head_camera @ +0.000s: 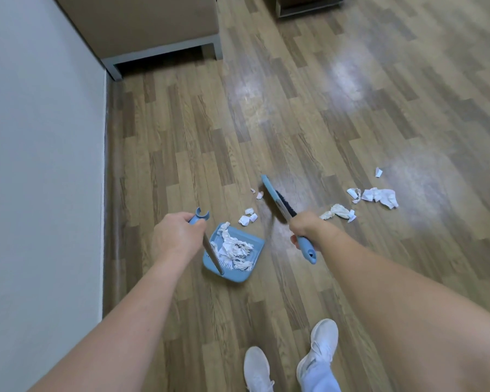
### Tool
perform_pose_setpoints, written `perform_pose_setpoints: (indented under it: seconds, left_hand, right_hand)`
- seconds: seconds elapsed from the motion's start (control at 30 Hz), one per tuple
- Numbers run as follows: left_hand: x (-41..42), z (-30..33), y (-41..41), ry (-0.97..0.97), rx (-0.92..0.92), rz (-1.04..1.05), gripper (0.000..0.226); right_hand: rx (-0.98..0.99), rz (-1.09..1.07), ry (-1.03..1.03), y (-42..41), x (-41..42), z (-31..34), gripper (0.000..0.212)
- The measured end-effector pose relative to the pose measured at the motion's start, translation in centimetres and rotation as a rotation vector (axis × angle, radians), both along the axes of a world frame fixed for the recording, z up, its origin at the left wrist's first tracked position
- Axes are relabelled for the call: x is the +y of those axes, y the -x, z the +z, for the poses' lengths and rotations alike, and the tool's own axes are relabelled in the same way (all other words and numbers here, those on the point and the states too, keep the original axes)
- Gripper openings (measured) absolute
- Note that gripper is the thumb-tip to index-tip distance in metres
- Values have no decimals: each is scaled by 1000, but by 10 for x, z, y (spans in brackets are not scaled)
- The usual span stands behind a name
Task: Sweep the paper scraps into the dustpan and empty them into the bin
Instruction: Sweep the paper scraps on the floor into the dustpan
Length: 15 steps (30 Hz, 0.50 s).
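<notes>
A blue dustpan (254, 247) sits on the wooden floor with a heap of white paper scraps (235, 248) inside it. My left hand (176, 236) grips the top of its long upright handle (198, 217). My right hand (306, 227) grips the blue handle of a brush (276, 199), whose head is raised off the floor to the right of the pan. Small scraps (248, 217) lie just beyond the pan's mouth. A crumpled piece (337, 212) and a larger cluster (376, 196) lie further right. No bin is in view.
A white wall (40, 165) runs along the left side. A cabinet on grey legs (153, 38) stands at the back left, and another piece of furniture (309, 4) at the top edge. My white shoes (292, 363) are at the bottom.
</notes>
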State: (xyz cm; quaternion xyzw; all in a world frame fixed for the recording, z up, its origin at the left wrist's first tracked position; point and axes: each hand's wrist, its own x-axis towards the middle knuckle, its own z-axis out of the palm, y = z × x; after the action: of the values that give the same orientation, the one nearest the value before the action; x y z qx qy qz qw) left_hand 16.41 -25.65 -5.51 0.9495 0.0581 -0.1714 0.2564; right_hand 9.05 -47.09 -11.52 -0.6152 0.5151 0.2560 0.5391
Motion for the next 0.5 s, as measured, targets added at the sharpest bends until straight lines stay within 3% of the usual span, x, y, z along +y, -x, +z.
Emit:
perform_pose_setpoints:
  seconds: [0.3,0.5]
  left_hand:
    - [18,-13,-18,41,35,-25,22]
    - [21,-16,-30,33,34,-24,23]
  right_hand:
    - [4,-18,-34,-14,16,15,29]
    - [22,104,87,-32,11,19,10]
